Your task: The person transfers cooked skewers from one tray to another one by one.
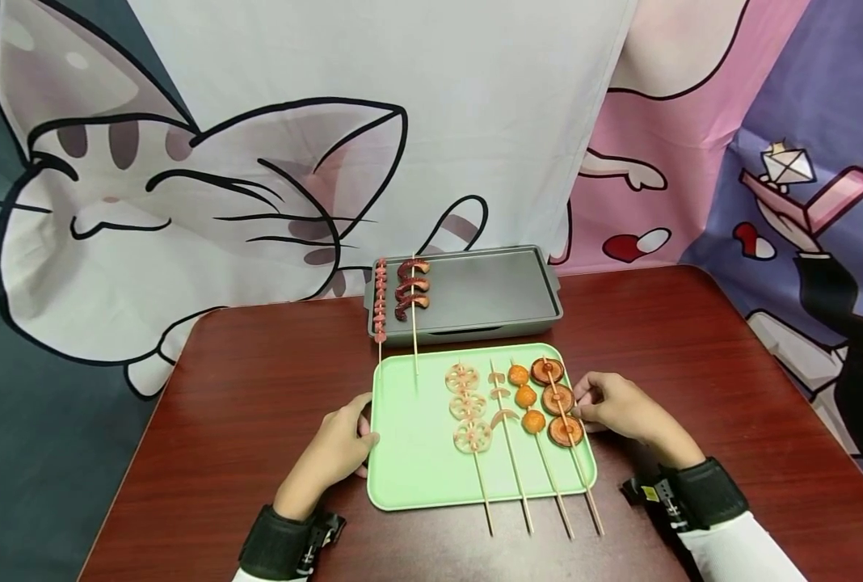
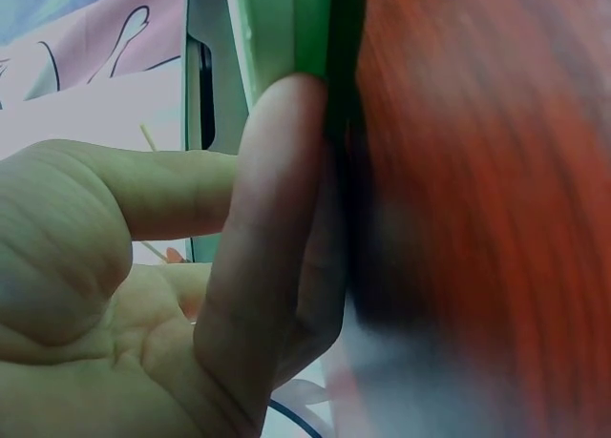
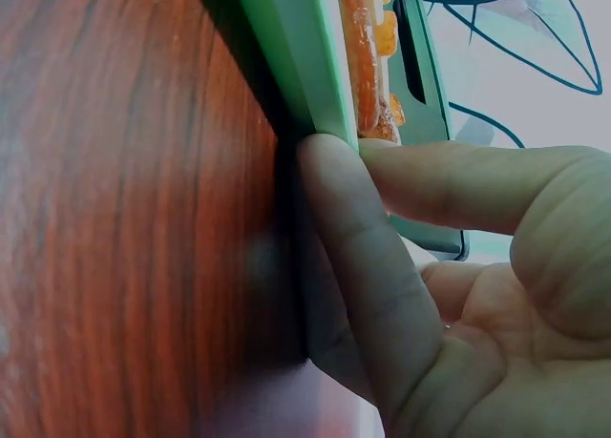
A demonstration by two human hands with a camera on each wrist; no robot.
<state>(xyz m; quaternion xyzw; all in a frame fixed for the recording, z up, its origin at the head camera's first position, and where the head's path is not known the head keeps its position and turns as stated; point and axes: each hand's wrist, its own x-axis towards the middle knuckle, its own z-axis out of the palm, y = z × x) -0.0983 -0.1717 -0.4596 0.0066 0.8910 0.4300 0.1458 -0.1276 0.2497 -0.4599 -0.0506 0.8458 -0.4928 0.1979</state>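
A light green tray (image 1: 417, 444) lies on the table with a hand at each short side. My left hand (image 1: 338, 440) pinches its left edge, thumb at the rim and fingers (image 2: 277, 171) against the side. On the opposite edge, my right hand (image 1: 616, 408) grips in the same way, its fingers (image 3: 348, 190) low against the tray's side. Lined up on the tray's right half are a skewer of lotus root slices (image 1: 469, 406), one of small pinkish curved pieces (image 1: 500, 394), one of orange balls (image 1: 525, 396) and one of brown mushroom caps (image 1: 558, 398). Their sticks overhang the front edge.
Behind the tray stands a grey rectangular grill pan (image 1: 490, 287). Across its left end lie a skewer of pink meat pieces (image 1: 380, 299) and one of dark red curled pieces (image 1: 413, 288), sticks reaching over the tray. A printed cloth (image 1: 475, 121) hangs behind the brown table (image 1: 271, 356).
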